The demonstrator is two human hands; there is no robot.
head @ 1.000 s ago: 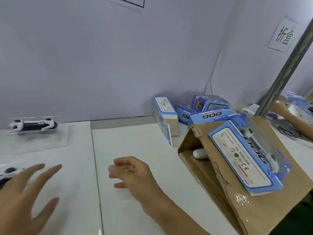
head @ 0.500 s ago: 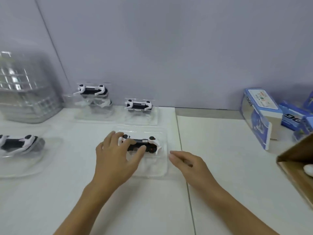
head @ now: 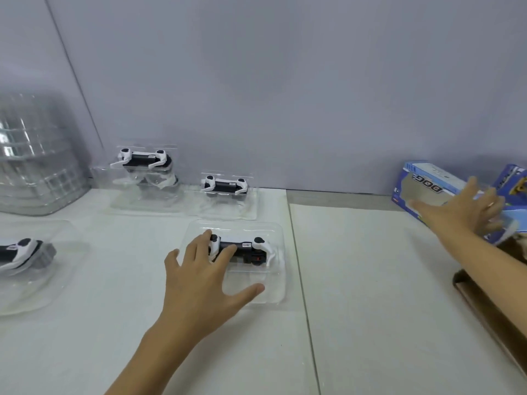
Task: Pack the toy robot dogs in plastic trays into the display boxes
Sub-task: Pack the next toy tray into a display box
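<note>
Nearest, the left hand (head: 199,277) lies spread on a clear plastic tray (head: 273,292) on the white table (head: 370,295). Its fingers are straight, the fingertips resting on the left end of the black-and-white toy robot dog (head: 243,249) seated in that tray; the thumb points toward 3 o'clock along the tray's near part. The hand covers the dog's left end.

At 9 o'clock a second dog (head: 20,252) in its tray is cut off by the frame edge. At 3 o'clock a brown carton (head: 490,309) shows only an edge, partly behind the forearm.

Farther, at 2 o'clock, the right hand (head: 462,209) reaches with fingers spread onto a blue display box (head: 422,183); motion blur hides whether it grips it. Another blue box (head: 513,178) behind is cropped.

By the wall, at 11 to 12 o'clock, stand two more trayed dogs (head: 142,161) (head: 225,185). At 10 o'clock a stack of clear trays (head: 37,155) looks blurred.
</note>
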